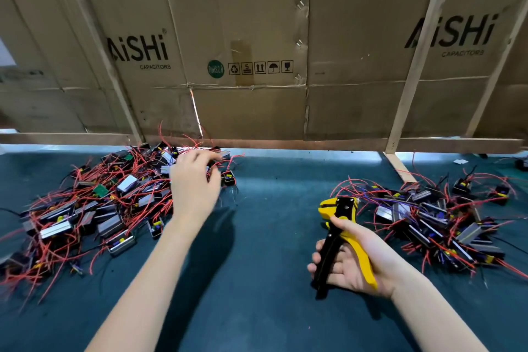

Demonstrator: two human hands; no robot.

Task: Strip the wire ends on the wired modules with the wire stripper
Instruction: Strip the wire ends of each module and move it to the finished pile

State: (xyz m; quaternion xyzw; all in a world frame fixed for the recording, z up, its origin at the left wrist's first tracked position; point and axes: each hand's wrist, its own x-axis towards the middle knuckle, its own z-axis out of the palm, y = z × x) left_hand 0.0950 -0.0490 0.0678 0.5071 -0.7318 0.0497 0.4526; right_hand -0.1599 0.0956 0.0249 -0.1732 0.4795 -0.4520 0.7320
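A large heap of wired modules (94, 203), small metal and black boxes with red wires, covers the left of the dark green table. My left hand (194, 183) hovers over the heap's right edge, blurred, its fingers reaching toward a module (228, 177) and red wires; whether it holds anything is unclear. My right hand (351, 257) grips the yellow and black wire stripper (340, 226) by its handles, jaws pointing up and away. A second heap of wired modules (434, 217) lies to the right of the stripper.
A wall of flattened cardboard boxes (257, 51) on a wooden frame (414, 66) stands along the table's far edge. The dark green table surface (271, 237) lies between the two heaps.
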